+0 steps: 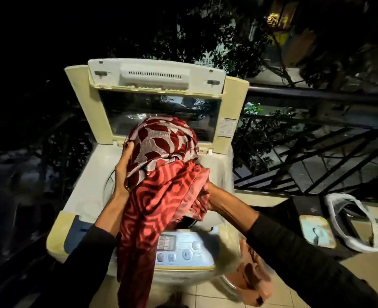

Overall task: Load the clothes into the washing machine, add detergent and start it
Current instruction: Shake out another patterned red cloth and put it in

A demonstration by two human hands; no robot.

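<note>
A cream top-loading washing machine (88,174) stands in front of me with its lid (154,76) raised. I hold a bundle of red patterned clothes (161,174) over the drum opening. My left hand (123,167) grips the bundle's left side, fingers curled into a maroon and grey leaf-patterned cloth (161,141). My right hand (208,194) is mostly buried under the red cloth on the right side. A long end of red fabric hangs down over the control panel (183,250). A blurred orange-brown cloth (250,278) hangs below my right forearm.
A dark metal railing (316,138) runs along the right behind the machine. A white laundry basket (356,223) sits on the tiled floor at the right, next to a small square floor drain plate (316,234). Dark trees fill the background.
</note>
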